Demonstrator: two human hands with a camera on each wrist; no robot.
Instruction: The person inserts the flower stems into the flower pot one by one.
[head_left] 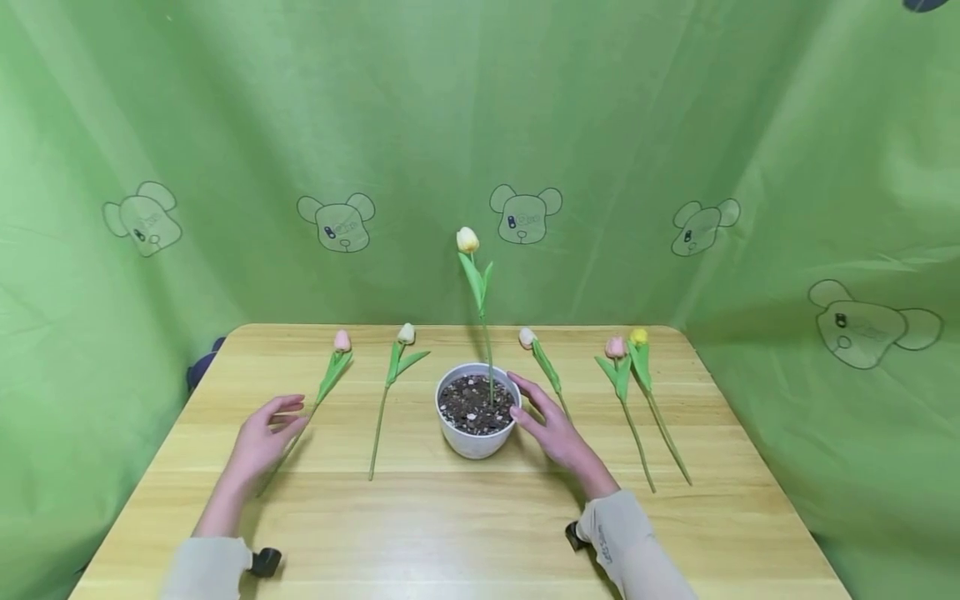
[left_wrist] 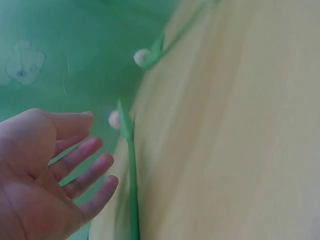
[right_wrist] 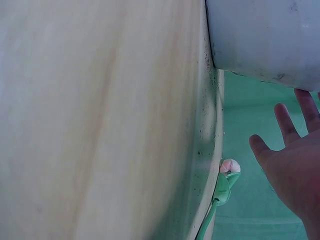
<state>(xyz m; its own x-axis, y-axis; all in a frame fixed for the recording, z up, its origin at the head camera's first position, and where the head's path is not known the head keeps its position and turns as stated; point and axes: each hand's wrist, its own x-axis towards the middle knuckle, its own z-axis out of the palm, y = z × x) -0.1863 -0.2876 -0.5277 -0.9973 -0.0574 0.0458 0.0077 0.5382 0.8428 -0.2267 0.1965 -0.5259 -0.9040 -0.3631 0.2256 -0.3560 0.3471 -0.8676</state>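
Observation:
A white pot [head_left: 476,446] filled with dark soil [head_left: 468,400] stands mid-table. Upright in the soil is a pale yellow tulip [head_left: 467,240] with a green stem. My right hand [head_left: 555,429] is at the pot's right side, its fingers extended and touching near the rim. In the right wrist view, the fingers [right_wrist: 287,125] reach to the pot wall [right_wrist: 265,40]. My left hand [head_left: 262,437] hovers by the stem of a pink tulip [head_left: 342,341] lying at the left. The left wrist view shows its loosely spread fingers [left_wrist: 82,162] apart from that stem [left_wrist: 132,185], holding nothing.
A white tulip [head_left: 406,334] lies left of the pot. Right of it lie a pale pink tulip [head_left: 527,337], a pink tulip [head_left: 616,347] and a yellow tulip [head_left: 639,336]. Green curtains [head_left: 420,108] surround the wooden table [head_left: 412,533] at back and sides.

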